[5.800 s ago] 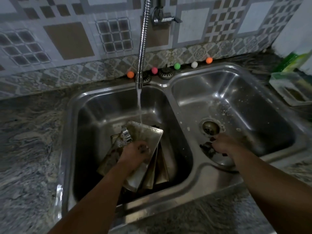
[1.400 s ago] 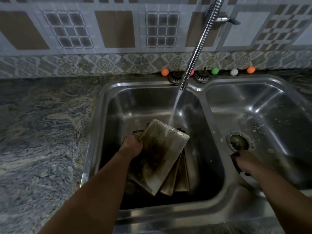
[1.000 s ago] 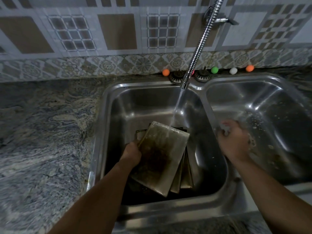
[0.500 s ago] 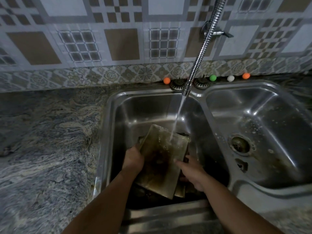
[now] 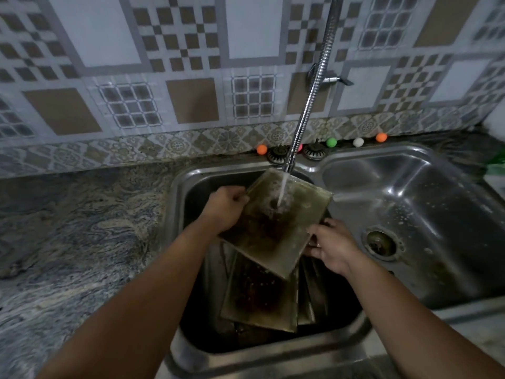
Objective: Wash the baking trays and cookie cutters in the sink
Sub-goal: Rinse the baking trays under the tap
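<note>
A stained rectangular baking tray (image 5: 276,228) is lifted above the left sink basin (image 5: 191,269), tilted under the running water from the flexible steel tap (image 5: 308,99). My left hand (image 5: 225,207) grips its left edge. My right hand (image 5: 332,244) holds its right edge, fingers partly under the tray. More dirty trays (image 5: 259,299) lean stacked in the basin below. No cookie cutters show.
The right basin (image 5: 437,214) has a drain (image 5: 380,242) and soap flecks. Small coloured balls (image 5: 331,142) and two strainer plugs (image 5: 314,152) line the back rim. Granite counter (image 5: 76,228) lies to the left; a green item (image 5: 497,165) sits at the far right.
My right hand came over from the right basin to the tray's right edge. Both hands raised the top tray up out of the stack, closer to the tap outlet.
</note>
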